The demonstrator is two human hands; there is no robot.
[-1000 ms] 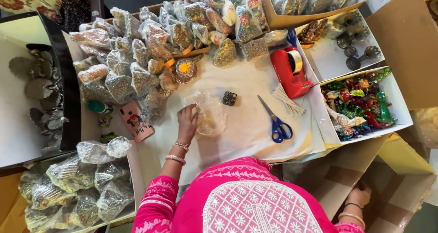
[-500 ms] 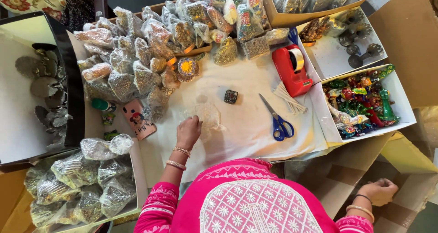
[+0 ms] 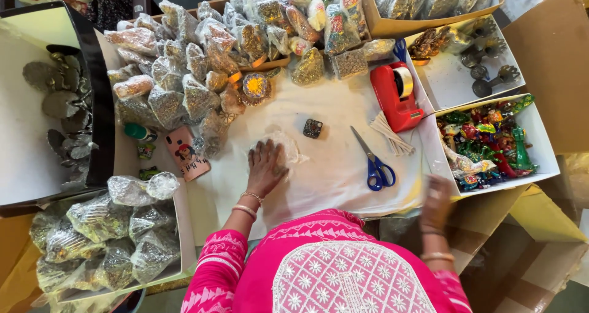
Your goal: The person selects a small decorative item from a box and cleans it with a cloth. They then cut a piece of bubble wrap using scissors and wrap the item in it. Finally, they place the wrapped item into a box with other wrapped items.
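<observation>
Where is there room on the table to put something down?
Bare white cloth shows between the left hand and the scissors, and below the small square box. Crowded: the wrapped packets up top and the toy tray at right.

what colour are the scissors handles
Blue, seen in the head view: the scissors lie on the white sheet right of the left hand.

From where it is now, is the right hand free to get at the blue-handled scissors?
Probably yes. The right hand is blurred at the table edge and looks empty; the scissors lie open on the white sheet just beyond it, with nothing between them.
</observation>
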